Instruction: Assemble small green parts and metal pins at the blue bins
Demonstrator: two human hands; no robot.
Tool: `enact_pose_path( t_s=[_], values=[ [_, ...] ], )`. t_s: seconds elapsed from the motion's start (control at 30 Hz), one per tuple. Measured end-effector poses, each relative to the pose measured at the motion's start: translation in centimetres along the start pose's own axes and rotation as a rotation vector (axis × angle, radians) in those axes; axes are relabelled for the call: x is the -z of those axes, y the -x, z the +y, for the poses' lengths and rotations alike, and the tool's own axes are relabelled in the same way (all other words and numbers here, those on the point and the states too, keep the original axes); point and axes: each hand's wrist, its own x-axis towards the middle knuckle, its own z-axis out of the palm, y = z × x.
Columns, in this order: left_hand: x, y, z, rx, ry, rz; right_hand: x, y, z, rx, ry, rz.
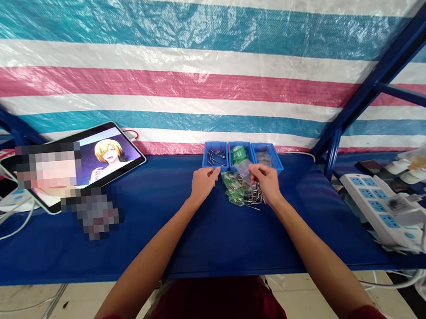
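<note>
My left hand (203, 184) is at the front of the left blue bin (208, 145), its fingers pinched together; anything between them is too small to make out. Thin metal pieces (216, 157), like pins or rivets, lie in that bin. My right hand (267, 181) pinches a small clear plastic bag (243, 168) in front of the middle blue bin (247, 149), which holds a green item (238, 153). Below the hands, a loose pile of the thin metal pieces (253, 195) lies beside and over green packaging (233, 190).
Clear plastic bags (263, 156) fill the right blue bin (279, 164). A tablet (106, 160) with cables leans at the left of the blue table (164, 193). Power strips (377, 203) stand at the right. Blue frame bars (359, 99) slant up behind, before a striped sheet (210, 81).
</note>
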Motion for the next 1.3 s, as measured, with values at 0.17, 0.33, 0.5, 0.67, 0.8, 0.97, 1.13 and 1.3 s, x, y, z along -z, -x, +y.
enact_pose_path(
  t_s=[0.17, 0.33, 0.5, 0.67, 0.8, 0.97, 1.13, 1.3],
  values=[
    [-0.4, -0.1, -0.6, 0.042, -0.2, -0.104, 1.0, -0.9, -0.3, -0.144, -0.286, 0.284],
    [-1.6, -0.1, -1.4, -0.027, -0.113, -0.089, 0.8, -0.8, -0.3, -0.304, -0.232, 0.168],
    [-1.6, -0.3, -1.7, -0.012, -0.09, -0.008, 0.1, -0.3, -0.1, -0.262, -0.127, 0.071],
    [-1.8, -0.3, -1.8, 0.005, -0.063, -0.044, 0.8, -0.5, 0.5, -0.029, 0.114, 0.207],
    [-2.2, -0.1, -1.8, 0.033, -0.065, -0.047, 4.3, -2.6, 0.9, 0.131, 0.354, 0.483],
    [-2.2, 0.0, -1.5, 0.051, -0.068, -0.049, 11.2, -7.1, 2.2, 0.034, 0.832, 0.577],
    [-2.3, 0.0, -1.5, 0.039, -0.03, -0.005, 13.8, -9.6, 4.4, -0.144, 1.245, 0.263],
    [-2.4, 0.2, -1.4, 0.003, 0.016, 0.04, 13.5, -10.0, 4.8, -0.094, 1.328, 0.175]
  ],
)
